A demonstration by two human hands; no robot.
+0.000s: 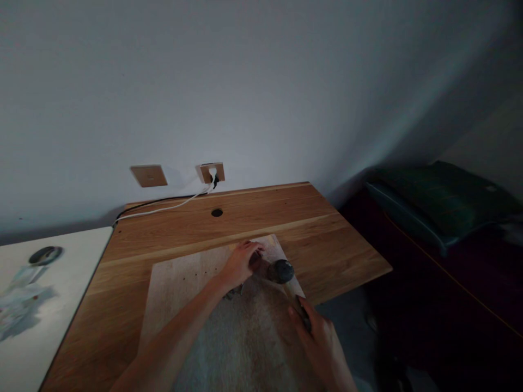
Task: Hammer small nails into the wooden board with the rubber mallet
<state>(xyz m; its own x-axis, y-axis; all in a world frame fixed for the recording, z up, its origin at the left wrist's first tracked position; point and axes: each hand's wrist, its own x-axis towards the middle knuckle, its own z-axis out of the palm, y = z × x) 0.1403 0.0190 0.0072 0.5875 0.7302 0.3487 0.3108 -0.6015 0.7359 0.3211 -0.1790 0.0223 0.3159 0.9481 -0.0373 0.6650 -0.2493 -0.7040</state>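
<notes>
My right hand (318, 333) is wrapped round the dark grip of a mallet (281, 271). The mallet's rounded black head points up toward my left hand, and part of its pale handle shows below the head. My left hand (241, 260) rests near the far right corner of a pale wooden board (241, 348). Its fingers are drawn together close to the mallet head, and whatever they may hold is hidden. Small metallic pieces (234, 292) lie on the board, partly behind my left forearm. Several dark dots run across the board left of that hand.
Under the board is a wooden tabletop (322, 234) with a round black cable hole (217, 213). Cords run along the wall to a plugged outlet (218, 171). On the left, a white table (77, 294) holds a tape roll (46, 255) and crumpled plastic (24, 305). A dark green cushion (445, 196) lies right.
</notes>
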